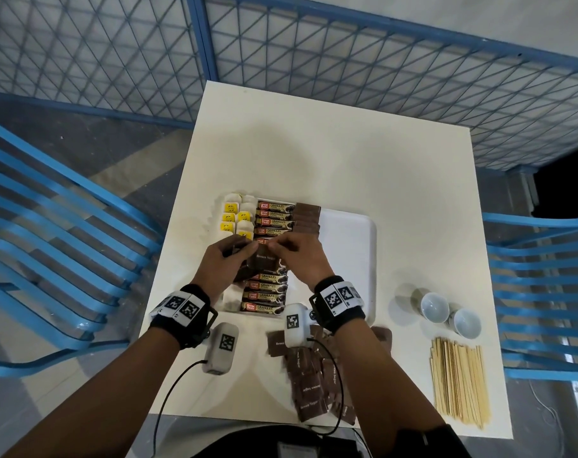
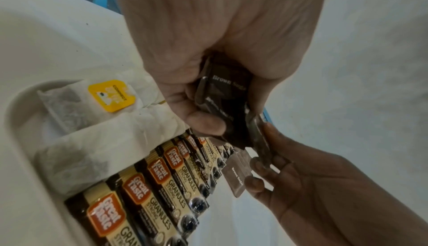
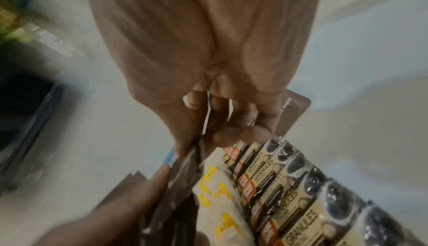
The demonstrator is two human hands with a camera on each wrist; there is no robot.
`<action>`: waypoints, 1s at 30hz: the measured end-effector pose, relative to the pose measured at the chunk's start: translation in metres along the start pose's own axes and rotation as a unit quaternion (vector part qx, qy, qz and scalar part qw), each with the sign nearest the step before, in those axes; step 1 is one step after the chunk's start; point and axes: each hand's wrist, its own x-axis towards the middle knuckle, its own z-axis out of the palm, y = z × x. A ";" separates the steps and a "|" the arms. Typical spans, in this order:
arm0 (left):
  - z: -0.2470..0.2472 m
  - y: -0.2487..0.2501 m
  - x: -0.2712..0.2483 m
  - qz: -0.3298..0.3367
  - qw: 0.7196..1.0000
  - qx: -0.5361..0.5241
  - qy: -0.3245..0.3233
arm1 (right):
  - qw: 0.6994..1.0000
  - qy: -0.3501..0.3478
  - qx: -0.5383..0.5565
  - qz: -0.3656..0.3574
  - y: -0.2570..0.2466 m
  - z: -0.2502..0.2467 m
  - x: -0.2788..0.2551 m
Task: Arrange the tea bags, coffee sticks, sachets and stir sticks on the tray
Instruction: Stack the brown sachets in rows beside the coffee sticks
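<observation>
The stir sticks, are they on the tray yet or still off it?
Off it. The stir sticks lie bundled on the table, right of the tray, near two cups.

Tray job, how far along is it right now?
Done: yellow-tagged tea bags and coffee granule sticks sit in rows on the white tray. In hand: left hand holds brown sugar sachets; right hand pinches one. Left: the loose sachet pile and wooden stir sticks on the table.

The coffee sticks (image 2: 148, 182) in the tray carry the words "Great Taste", "GRANULES" and "STRONG". The brown sachets (image 2: 225, 92) held by the left hand (image 2: 203, 52) show "Brown Sugar". A yellow tea bag tag (image 2: 111, 95) reads "CONNECT".
</observation>
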 end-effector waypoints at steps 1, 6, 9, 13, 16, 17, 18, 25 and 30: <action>0.000 -0.001 0.000 0.002 1.000 -0.003 0.005 | 1.000 0.005 0.008 0.017 0.001 0.000 0.001; -0.006 -0.005 0.001 -0.022 0.999 0.003 -0.035 | 0.999 0.039 0.013 0.033 0.003 -0.002 0.000; -0.012 -0.007 0.002 -0.036 0.998 -0.011 -0.044 | 0.996 0.065 0.033 0.043 0.008 -0.005 0.002; -0.013 -0.009 0.006 -0.024 0.999 -0.009 -0.027 | 0.990 0.065 0.108 0.065 0.009 -0.003 -0.002; -0.011 -0.008 0.006 -0.021 0.999 -0.016 -0.019 | 0.990 0.019 0.112 0.088 0.006 -0.001 -0.008; -0.010 -0.009 0.006 -0.023 0.999 -0.017 -0.019 | 0.990 0.013 0.107 0.086 0.006 0.000 -0.009; -0.010 -0.010 0.006 -0.026 0.999 -0.015 -0.018 | 0.991 0.016 0.103 0.085 0.008 0.000 -0.010; -0.013 -0.011 0.008 -0.060 0.998 0.000 -0.015 | 0.975 0.156 0.057 0.145 0.040 -0.020 0.000; -0.015 -0.013 0.008 -0.061 0.998 0.011 -0.022 | 0.969 0.205 -0.042 0.132 0.052 -0.026 0.007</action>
